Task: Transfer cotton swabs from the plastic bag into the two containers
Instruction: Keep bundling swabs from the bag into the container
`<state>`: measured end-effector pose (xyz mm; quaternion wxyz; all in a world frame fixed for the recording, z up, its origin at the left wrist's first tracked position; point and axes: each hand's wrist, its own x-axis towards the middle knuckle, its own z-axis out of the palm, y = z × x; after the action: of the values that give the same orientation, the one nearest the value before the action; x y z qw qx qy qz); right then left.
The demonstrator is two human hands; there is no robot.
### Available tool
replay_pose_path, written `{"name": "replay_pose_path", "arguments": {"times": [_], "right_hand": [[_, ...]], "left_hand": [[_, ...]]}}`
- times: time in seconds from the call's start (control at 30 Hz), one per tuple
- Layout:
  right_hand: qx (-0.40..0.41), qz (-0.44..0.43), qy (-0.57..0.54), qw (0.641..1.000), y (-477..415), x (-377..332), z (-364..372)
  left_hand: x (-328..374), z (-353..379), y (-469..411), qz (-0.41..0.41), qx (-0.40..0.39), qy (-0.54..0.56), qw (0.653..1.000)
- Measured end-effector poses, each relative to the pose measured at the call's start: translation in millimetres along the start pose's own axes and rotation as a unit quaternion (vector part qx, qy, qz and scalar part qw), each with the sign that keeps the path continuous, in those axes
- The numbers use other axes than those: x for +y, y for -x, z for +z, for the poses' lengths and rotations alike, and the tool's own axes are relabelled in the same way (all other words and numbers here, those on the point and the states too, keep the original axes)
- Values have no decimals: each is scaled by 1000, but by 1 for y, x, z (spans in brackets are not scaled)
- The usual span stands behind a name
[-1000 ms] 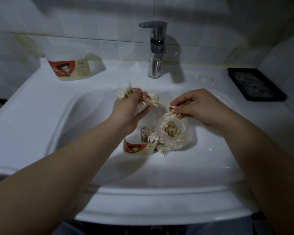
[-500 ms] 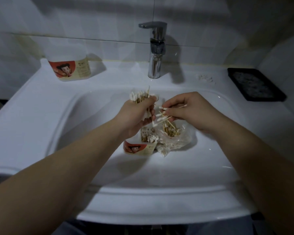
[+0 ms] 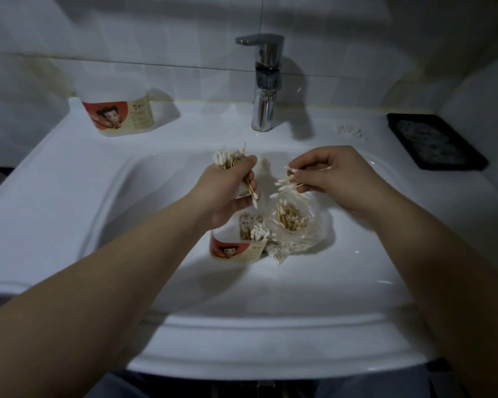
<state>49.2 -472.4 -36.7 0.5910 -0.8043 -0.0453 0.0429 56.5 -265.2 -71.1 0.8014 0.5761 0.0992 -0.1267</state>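
Head view, the only one. Left hand (image 3: 227, 191) was at centre frame above the basin of a white sink (image 3: 69, 196). Its grip was curled around a bundle of cotton swabs (image 3: 227, 158); white tips fanned out above the fist and a few stick ends projected below it.

Right hand (image 3: 337, 179) was just right of centre, near the left hand but apart from it. Its grip pinched a small cluster of swabs (image 3: 285, 183) between thumb and fingertips, with the tips pointing toward the left hand.

Below both hands, on the basin floor, stood an open container (image 3: 236, 251) with a red-and-cream label, partly filled with upright swabs. A clear plastic bag (image 3: 296, 228) lay touching its right side, mouth open and facing up, with swabs lying loosely inside.

A second container (image 3: 118, 110) with the same label stood on the sink ledge at upper left of the frame, well apart from the hands; its contents could not be made out.

A chrome faucet (image 3: 266, 81) rose at upper centre. To its right, a few loose swabs (image 3: 351, 130) lay on the ledge, and a black tray (image 3: 434, 142) sat at the right edge.
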Motion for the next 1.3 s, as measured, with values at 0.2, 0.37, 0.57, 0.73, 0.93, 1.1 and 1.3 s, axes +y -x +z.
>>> {"name": "replay_pose_path", "arguments": {"times": [0.2, 0.37, 0.57, 0.73, 0.93, 1.1, 1.3], "right_hand": [[13, -14, 69, 997, 0, 2, 0], [8, -28, 166, 986, -1, 3, 2], [-65, -28, 352, 933, 1, 10, 3], [-32, -36, 309, 950, 2, 3, -1], [-73, -25, 357, 931, 5, 0, -4], [-44, -31, 281, 958, 9, -7, -8], [-56, -32, 320, 945, 10, -7, -13]], "left_hand": [[-7, 5, 5, 9, -51, -42, 998], [-12, 8, 6, 8, -65, -74, 995], [-10, 5, 4, 30, -44, -88, 995], [-9, 5, 6, 49, -54, -122, 990], [-11, 6, 5, 40, -49, -109, 992], [-11, 7, 7, 34, -50, -88, 994], [-12, 8, 7, 51, -49, -102, 992]]}}
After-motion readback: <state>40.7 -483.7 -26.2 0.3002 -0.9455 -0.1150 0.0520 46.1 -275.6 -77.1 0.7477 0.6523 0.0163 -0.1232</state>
